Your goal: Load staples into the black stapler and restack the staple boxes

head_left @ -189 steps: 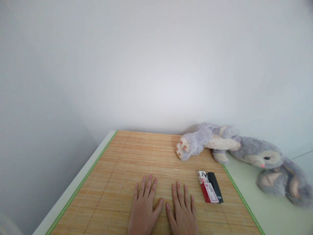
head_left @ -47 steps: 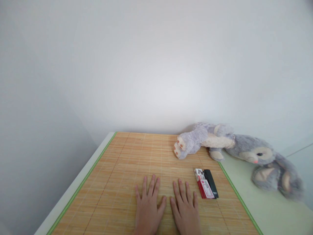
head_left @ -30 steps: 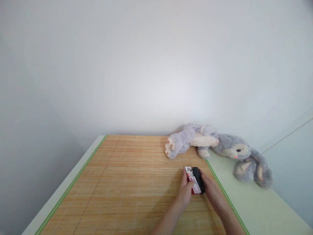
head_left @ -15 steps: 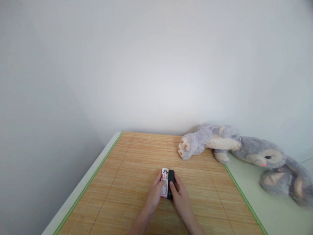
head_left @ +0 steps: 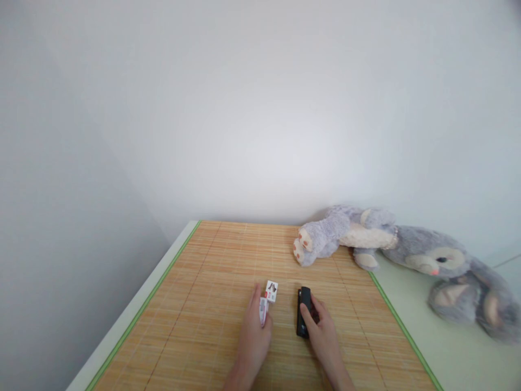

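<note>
- Your left hand (head_left: 254, 339) has its fingers round the near box (head_left: 263, 309).
- Your right hand (head_left: 324, 332) grips the stapler (head_left: 303, 312), thumb on top.
- The far box (head_left: 272, 291) could slide if bumped; no fingers seem to hold it.
- The stapler is long and black, right of the white boxes on the mat (head_left: 228, 255).
- Past them, a gray bunny (head_left: 411, 244) lies partly on the mat, partly on the counter (head_left: 411, 301).

From here I see my left hand (head_left: 253, 331) at six o'clock, holding a white box (head_left: 262, 311). At five, my right hand (head_left: 324, 331) holds a black stapler (head_left: 303, 312). A gray bunny toy (head_left: 419, 247) lies at four.
</note>
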A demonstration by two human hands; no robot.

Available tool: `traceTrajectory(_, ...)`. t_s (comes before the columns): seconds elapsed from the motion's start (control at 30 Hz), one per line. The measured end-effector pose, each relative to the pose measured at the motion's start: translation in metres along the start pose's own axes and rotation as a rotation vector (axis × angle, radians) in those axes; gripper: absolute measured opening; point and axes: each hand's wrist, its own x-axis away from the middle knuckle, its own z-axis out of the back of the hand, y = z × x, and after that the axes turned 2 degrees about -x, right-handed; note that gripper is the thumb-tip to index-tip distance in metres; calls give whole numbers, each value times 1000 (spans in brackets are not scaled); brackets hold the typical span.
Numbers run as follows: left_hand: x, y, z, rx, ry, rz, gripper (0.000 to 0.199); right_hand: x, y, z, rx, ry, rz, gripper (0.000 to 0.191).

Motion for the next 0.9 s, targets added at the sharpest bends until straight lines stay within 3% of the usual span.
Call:
traceTrajectory(0.1, -30, -16, 17, -24, 89, 22, 70, 3, -4, -1, -13, 16, 11, 54)
traceTrajectory(0.23, -83, -31, 39, -25, 119, -36, 69, 4, -6, -3, -18, 29, 16, 54)
traceTrajectory(0.3, -95, -35, 47, -31, 137, -55, 67, 4, -3, -3, -19, 32, 16, 57)
traceTrajectory(0.4, -79, -35, 56, -57, 208, -58, 59, 3, 2, -2, -8, 12, 11, 60)
traceTrajectory(0.5, -36, -34, 58, -103, 266, -47, 49, 4, 5, -3, 2, -1, -10, 63)
traceTrajectory(0.63, 0, -32, 53, -299, 233, -63, 40, 5, 3, -4, 15, 7, -32, 62)
traceTrajectory(0.9, -35, -18, 71, -446, 222, -106, 40, 6, 1, -1, -10, -28, -35, 62)
